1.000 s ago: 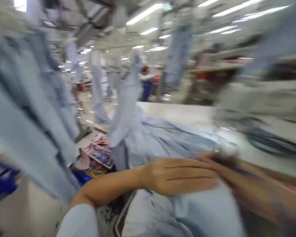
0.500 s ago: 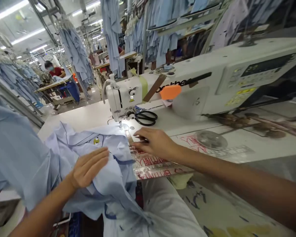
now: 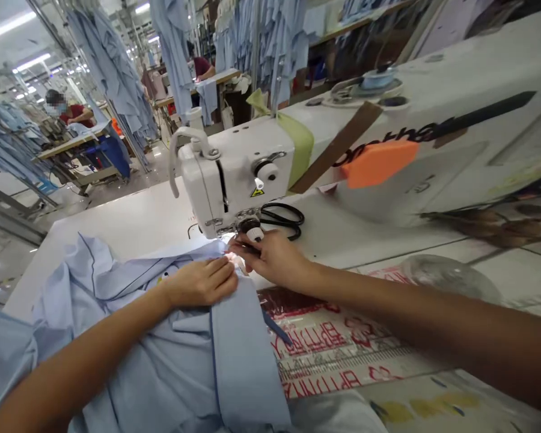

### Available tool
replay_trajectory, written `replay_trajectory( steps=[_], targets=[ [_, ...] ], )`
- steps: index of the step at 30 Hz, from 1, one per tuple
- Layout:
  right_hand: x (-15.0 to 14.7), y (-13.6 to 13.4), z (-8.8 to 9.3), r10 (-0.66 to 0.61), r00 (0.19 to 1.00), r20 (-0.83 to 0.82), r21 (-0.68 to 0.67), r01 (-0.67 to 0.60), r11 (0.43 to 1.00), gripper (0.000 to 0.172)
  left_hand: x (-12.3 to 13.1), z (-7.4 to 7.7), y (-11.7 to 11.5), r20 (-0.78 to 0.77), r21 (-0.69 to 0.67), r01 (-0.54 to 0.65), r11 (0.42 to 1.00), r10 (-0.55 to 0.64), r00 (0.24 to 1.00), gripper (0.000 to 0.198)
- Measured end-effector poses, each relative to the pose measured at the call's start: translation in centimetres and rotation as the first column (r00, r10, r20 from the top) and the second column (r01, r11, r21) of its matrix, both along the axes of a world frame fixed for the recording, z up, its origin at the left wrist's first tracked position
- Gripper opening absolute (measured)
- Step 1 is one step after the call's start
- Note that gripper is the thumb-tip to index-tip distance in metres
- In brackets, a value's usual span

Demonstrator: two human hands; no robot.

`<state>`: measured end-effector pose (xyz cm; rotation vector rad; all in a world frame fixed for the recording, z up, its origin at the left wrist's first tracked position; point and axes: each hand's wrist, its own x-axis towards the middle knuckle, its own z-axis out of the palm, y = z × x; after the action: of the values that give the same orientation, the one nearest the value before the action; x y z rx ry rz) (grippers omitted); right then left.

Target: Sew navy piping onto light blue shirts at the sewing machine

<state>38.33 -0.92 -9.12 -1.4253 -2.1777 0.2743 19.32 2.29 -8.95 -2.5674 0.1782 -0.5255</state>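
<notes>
A light blue garment (image 3: 171,355) spreads over the left of the sewing table, with a straight dark-edged strip (image 3: 247,355) hanging toward me. My left hand (image 3: 202,282) lies palm down on the cloth just in front of the needle area, fingers together and lying fairly flat, thumb hidden. My right hand (image 3: 273,258) is closed in a pinch beside the presser foot, its fingertips close to those of my left. Something dark and narrow shows between its fingers, too small to name. The white sewing machine (image 3: 234,168) stands over both hands; its needle is hidden.
Black-handled scissors or a black loop (image 3: 284,216) lies behind my right hand. Red-printed clear plastic with a ruler (image 3: 333,349) covers the table's front edge. An orange piece (image 3: 379,162) is fixed to the machine arm. Hanging garments (image 3: 112,66) and a co-worker (image 3: 72,111) are farther back.
My view has moved closer to the machine. Both hands have come together at the needle area, the left moving right and forward. The garment's strip now lies straighter along the right side.
</notes>
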Motion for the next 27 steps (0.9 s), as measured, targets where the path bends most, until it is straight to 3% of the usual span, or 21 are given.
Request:
replay_trajectory(
  steps=[4,6,9,12,14,16,20,23,27],
  targets=[
    [1.8,0.3,-0.9,0.196,0.980,0.022,0.062,-0.197,0.978,0.026,-0.8,-0.6,0.1,0.092,-0.199,-0.160,0.967,0.181,0.979,0.010],
    [2.3,0.1,-1.2,0.260,0.959,0.113,0.060,-0.268,0.962,0.036,-1.0,-0.9,-0.1,0.140,-0.372,-0.204,0.906,0.272,0.952,0.010],
    [2.4,-0.3,-1.5,0.307,0.909,0.283,0.030,-0.328,0.944,0.038,-1.0,-1.4,-0.1,0.199,-0.596,-0.235,0.768,0.425,0.883,0.008],
    [2.2,-0.5,-1.8,0.309,0.886,0.345,0.048,-0.346,0.937,0.040,-1.0,-1.6,0.1,0.220,-0.669,-0.230,0.707,0.483,0.847,0.007],
    [2.1,-0.5,-2.0,0.327,0.877,0.352,0.061,-0.370,0.927,0.043,-1.0,-1.4,0.1,0.222,-0.657,-0.207,0.724,0.449,0.865,0.008],
    [2.2,-0.6,-2.2,0.336,0.869,0.364,0.060,-0.382,0.922,0.043,-0.8,-1.1,0.0,0.183,-0.595,-0.200,0.778,0.374,0.909,0.011],
    [2.4,-0.6,-2.4,0.333,0.868,0.368,0.071,-0.383,0.921,0.026,-0.5,-0.8,-0.4,0.062,-0.383,-0.256,0.887,0.301,0.952,0.010],
    [2.4,-0.5,-2.5,0.362,0.861,0.357,0.078,-0.414,0.907,0.016,-0.3,-1.0,-0.2,0.060,-0.372,-0.302,0.878,0.347,0.936,0.011],
    [2.5,-0.4,-2.6,0.374,0.856,0.356,0.059,-0.420,0.906,0.019,-0.2,-1.3,0.4,0.102,-0.427,-0.353,0.833,0.432,0.896,0.012]
  ],
)
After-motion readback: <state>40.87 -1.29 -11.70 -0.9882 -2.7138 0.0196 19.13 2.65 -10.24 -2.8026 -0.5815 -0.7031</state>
